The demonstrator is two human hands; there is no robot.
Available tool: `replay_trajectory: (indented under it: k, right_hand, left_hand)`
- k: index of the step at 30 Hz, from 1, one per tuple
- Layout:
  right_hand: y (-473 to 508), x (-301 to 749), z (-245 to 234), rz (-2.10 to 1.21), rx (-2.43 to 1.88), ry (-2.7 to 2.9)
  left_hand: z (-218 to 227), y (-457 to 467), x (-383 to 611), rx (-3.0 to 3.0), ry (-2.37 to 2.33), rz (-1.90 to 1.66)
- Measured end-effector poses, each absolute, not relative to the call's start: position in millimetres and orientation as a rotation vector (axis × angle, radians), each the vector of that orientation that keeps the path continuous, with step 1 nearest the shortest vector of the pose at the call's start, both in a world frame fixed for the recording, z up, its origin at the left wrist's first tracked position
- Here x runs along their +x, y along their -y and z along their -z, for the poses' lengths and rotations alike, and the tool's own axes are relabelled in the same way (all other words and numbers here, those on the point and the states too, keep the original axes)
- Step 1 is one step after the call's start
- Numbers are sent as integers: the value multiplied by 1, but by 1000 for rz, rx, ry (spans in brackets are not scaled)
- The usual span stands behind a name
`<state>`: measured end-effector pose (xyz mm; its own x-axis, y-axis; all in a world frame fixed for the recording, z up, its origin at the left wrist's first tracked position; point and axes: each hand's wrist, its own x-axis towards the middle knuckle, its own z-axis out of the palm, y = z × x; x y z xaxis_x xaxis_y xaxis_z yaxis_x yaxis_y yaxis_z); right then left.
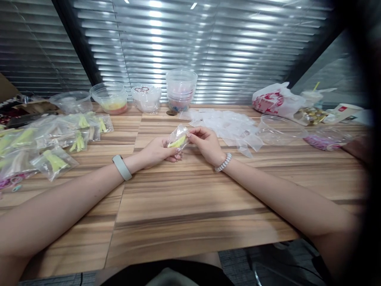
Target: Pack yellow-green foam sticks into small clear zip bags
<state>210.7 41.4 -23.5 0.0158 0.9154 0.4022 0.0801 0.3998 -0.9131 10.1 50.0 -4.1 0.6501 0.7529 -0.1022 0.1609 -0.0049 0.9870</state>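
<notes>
Over the middle of the wooden table [190, 214], a small clear plastic bag [178, 139] with bright yellow-green pieces inside is held between both hands. My left hand [159, 151] grips its lower left part, thumb in front and fingers behind. The fingertips of my right hand [206, 143] pinch its right edge. Just beyond my right hand spreads a pile of clear, flat plastic bags [224, 125]. To the left lie several filled bags, one of them a bag of yellow-green strips [55, 162]. What exactly the yellow-green pieces are, I cannot tell.
Along the back stand a bowl with yellow and red contents [109, 99], a clear tub [146, 99] and stacked clear cups [181, 89]. A white and red carrier bag [276, 99], a clear container [278, 129] and purple items [323, 142] occupy the right. Window blinds rise behind.
</notes>
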Motion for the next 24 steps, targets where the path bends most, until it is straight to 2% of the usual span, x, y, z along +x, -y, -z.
replay_trajectory:
  k: [24]
  right_hand:
    - [-39, 207, 22, -999, -861, 1429]
  left_hand:
    - [12, -56, 8, 1400, -697, -591]
